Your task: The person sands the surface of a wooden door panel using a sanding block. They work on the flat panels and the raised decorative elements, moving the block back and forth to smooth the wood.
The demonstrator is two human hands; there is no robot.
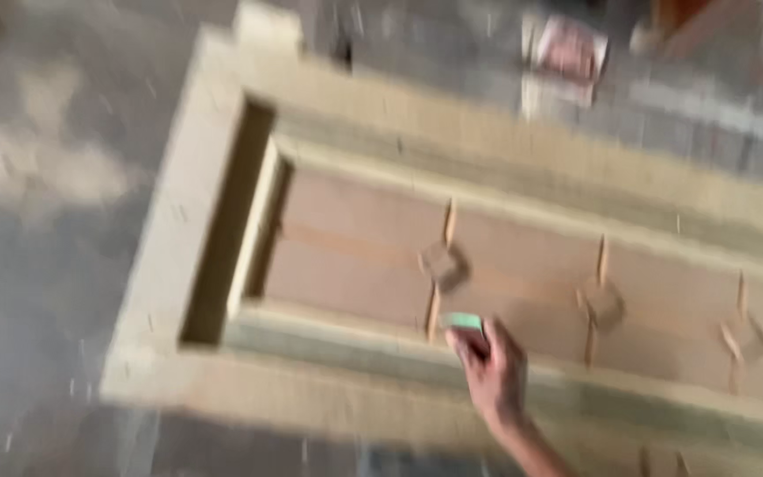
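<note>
Your right hand [494, 375], entering from 5 o'clock, has its fingers closed round a small green block [465, 321], which sits at the inner rail of the wooden door frame [178, 256]. Your left hand is out of view. The picture is blurred; at 1 o'clock of the block, thin raised strips [449, 221] cross the panel [355, 247], and I judge a fast stroke could catch them. Farther off, at 12 o'clock, a pink-and-white packet [567, 53] lies on the floor.
</note>
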